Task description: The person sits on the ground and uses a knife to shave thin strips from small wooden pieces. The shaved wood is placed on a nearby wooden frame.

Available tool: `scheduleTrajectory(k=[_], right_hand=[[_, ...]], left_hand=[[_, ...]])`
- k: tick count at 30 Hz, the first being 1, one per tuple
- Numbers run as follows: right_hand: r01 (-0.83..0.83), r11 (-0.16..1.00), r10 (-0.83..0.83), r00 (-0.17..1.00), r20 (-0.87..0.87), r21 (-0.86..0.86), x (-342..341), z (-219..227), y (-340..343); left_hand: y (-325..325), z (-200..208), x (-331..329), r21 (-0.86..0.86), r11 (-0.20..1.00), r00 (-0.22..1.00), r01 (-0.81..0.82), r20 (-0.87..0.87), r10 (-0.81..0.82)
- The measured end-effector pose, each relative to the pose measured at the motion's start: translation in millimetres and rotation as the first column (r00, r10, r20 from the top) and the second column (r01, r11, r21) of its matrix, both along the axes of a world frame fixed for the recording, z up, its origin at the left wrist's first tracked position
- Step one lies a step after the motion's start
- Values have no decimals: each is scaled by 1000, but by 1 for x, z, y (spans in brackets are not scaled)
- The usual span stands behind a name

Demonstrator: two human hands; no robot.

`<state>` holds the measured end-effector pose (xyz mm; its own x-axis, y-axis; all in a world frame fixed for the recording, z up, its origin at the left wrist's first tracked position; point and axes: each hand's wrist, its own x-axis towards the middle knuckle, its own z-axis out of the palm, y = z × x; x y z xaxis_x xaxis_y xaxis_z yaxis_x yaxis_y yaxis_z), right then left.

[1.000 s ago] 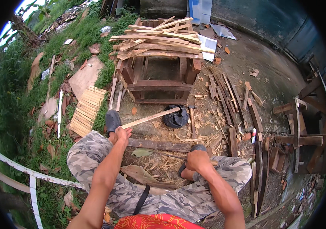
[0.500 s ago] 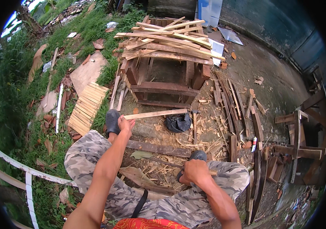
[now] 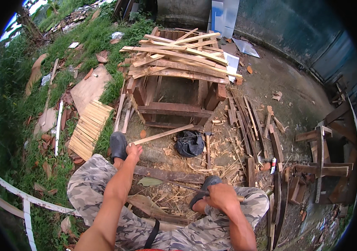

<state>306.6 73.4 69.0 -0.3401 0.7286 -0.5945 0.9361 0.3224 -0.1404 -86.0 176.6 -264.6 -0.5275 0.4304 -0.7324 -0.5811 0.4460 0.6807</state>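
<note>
My left hand [image 3: 133, 151] is closed on the near end of a pale wooden strip [image 3: 161, 135], which slants up and away to the right. Closed round a wooden handle [image 3: 240, 198], my right hand [image 3: 223, 196] rests by my right knee. From that fist a long, thin dark blade [image 3: 180, 184], like a machete's, points left, below and apart from the strip. A dark wooden beam [image 3: 172, 175] lies across the ground between my feet. Just past the strip's middle sit a black plastic bag [image 3: 189, 144] and a hammer [image 3: 208, 150].
Ahead stands a dark wooden frame [image 3: 174, 108] heaped with pale strips [image 3: 178, 52]. A row of cut slats [image 3: 90, 129] lies on the grass at left. Long dark boards [image 3: 275, 144] and wooden frames [image 3: 322, 167] are at right. Wood shavings cover the ground near my feet.
The strip in my left hand has tilted more steeply, its far end rising relative to the hand. My right hand still grips the handle in nearly the same place. The whole view has shifted slightly.
</note>
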Motion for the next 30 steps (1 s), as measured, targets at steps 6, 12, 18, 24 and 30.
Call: scheduleTrajectory(k=[6,12,18,24,30], right_hand=[[212,971,-202,974,-98,109,14,10,8],[156,988,-156,988,-19,10,11,11,10],[182,983,-183,976,-122,-21,17,29,15],[565,823,-511,782,-356,59,40,54,23],[751,633,-582,621,-526,186,56,45,28]], left_hand=[[16,-20,-18,-154,987,999,38,-21,-42],[34,7,13,-191,976,972,102,-191,-138],[86,166,118,614,766,973,190,-225,-60],[136,322,135,610,407,596,680,-783,178],[301,425,107,-124,542,-113,831,-992,-55]])
